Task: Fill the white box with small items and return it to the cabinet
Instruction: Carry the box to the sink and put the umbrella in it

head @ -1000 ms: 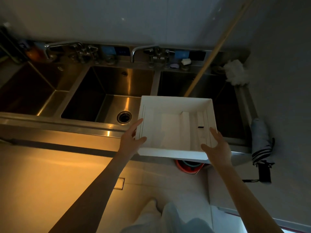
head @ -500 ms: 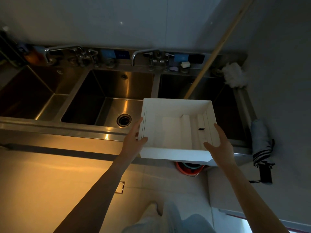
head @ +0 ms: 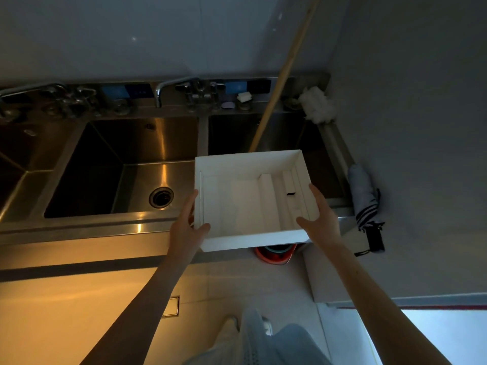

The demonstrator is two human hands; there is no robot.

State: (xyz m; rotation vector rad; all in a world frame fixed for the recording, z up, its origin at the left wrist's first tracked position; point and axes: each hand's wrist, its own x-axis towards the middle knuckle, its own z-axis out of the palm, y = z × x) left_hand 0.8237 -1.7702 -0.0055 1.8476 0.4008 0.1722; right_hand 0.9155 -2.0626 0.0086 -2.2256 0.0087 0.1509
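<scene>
I hold a shallow white box [head: 253,241] in front of me above the front rim of a steel sink. My left hand [head: 185,227] grips its left wall, thumb over the near corner. My right hand [head: 320,219] grips the right wall, thumb inside the box. Inside the box lie white folded inserts, a white roll-shaped ridge [head: 266,198] and a small black item [head: 290,193] near the right wall.
A steel sink unit [head: 110,222] with several basins and taps [head: 168,88] runs along the wall. A wooden pole [head: 284,69] leans into the right basin. A folded umbrella [head: 365,206] hangs right, white cloth [head: 316,106] behind, a red bucket [head: 274,255] below.
The box and both hands have shifted a little to the right and lower in view as my head tilted. My grip on the box is the same.
</scene>
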